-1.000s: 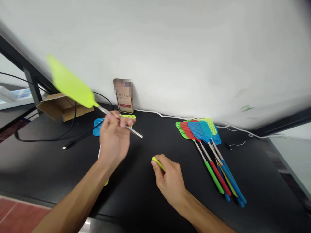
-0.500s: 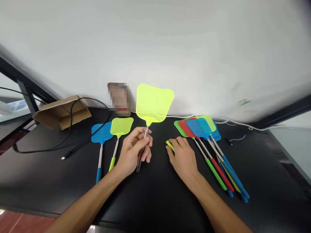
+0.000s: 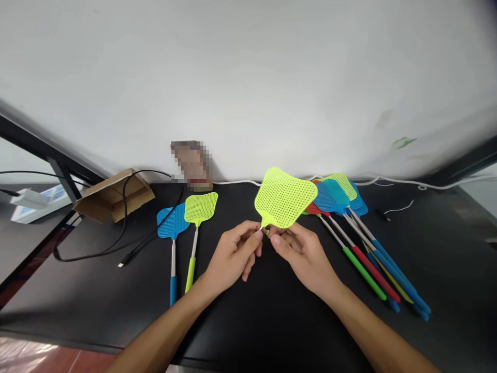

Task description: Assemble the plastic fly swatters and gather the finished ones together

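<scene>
A yellow-green fly swatter (image 3: 286, 199) is held up in front of me, its mesh head tilted to the right. The fingers of my left hand (image 3: 236, 251) pinch its metal shaft just below the head. My right hand (image 3: 305, 254) is closed close beside it, below the mesh. A small bit of a yellow-green handle (image 3: 267, 232) shows at its fingertips; the rest is hidden by the fingers. Left of my hands lie a blue fly swatter (image 3: 173, 259) and another yellow-green fly swatter (image 3: 200, 207).
On the right lies a pile of several fly swatters, with a green handle (image 3: 364, 273), a red handle (image 3: 376, 278) and blue handles (image 3: 406, 282). An open cardboard box (image 3: 116, 199) and a black cable (image 3: 123, 207) are at the left. A white cable (image 3: 240, 182) runs along the wall.
The held fly swatter has moved right and down, and its head has tilted to the right. My right hand has lifted off the table and come up to the left hand.
</scene>
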### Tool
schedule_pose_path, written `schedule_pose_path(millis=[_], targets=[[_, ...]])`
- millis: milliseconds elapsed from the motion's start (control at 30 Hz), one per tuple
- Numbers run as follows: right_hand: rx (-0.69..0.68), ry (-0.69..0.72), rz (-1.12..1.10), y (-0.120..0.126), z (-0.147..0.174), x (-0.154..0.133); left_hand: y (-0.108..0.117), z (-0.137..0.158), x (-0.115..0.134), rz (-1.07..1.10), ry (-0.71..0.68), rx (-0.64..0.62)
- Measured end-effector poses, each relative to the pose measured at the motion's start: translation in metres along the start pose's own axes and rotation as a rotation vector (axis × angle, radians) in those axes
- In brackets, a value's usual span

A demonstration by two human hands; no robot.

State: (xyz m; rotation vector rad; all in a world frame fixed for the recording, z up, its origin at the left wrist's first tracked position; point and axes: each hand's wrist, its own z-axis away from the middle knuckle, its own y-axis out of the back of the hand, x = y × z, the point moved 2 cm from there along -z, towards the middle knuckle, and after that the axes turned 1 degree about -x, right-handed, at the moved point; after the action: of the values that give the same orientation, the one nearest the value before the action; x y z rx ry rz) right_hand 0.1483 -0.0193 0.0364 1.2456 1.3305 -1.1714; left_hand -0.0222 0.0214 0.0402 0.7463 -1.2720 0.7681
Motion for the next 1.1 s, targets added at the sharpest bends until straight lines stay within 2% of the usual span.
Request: schedule_pose_path(millis=[300,467,667,933,1000,1100], targets=[[0.153,-0.138,-0.238,-0.002,0.000,0.018,-0.004,-0.001,-0.001,-0.092,0.064,-0.097],[0.110,-0.186,-0.444,-0.007,0.000,0.014,-0.004,-0.001,-0.002,0.136,0.166,-0.110],[0.051,-0.220,-0.576,-0.006,-0.001,0.013,-0.008,0.002,0.001,0.379,0.225,-0.167],[-0.044,-0.261,-0.694,-0.009,0.001,0.016,-0.020,0.010,0.001,0.672,0.341,-0.309],[-0.008,-0.255,-0.689,-0.002,-0.001,0.012,-0.022,0.013,0.001,0.734,0.373,-0.349],[0.192,-0.164,-0.747,0.028,-0.011,0.004,-0.023,0.018,0.000,0.786,0.404,-0.402]])
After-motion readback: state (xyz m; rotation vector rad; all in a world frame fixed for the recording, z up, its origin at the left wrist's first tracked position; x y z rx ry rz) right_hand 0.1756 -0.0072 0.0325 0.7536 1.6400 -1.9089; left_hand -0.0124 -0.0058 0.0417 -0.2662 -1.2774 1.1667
